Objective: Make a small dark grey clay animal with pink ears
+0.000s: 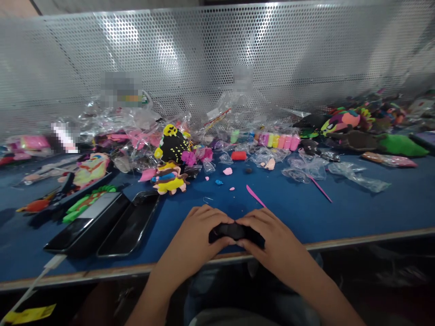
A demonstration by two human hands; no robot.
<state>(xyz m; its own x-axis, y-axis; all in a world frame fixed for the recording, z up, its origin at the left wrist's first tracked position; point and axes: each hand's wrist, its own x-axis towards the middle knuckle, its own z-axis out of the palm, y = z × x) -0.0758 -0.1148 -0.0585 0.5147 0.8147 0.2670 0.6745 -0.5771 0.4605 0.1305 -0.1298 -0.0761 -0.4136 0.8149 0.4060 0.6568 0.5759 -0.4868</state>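
A dark lump of black modelling clay is pinched between my two hands, just above the front edge of the blue table. My left hand grips its left end, thumb below and fingers above. The right end is held the same way by my right hand, and the thumbs nearly meet in the middle. Just beyond my right fingers lies a pink plastic modelling knife. Small bits of pink clay and a blue clay bit are scattered past my fingertips.
Left of my hands lie a phone and a dark device with a white cable. Clay figures stand behind them. Clear plastic bags, coloured clay packs and a pink stick line the back, before a perforated metal panel.
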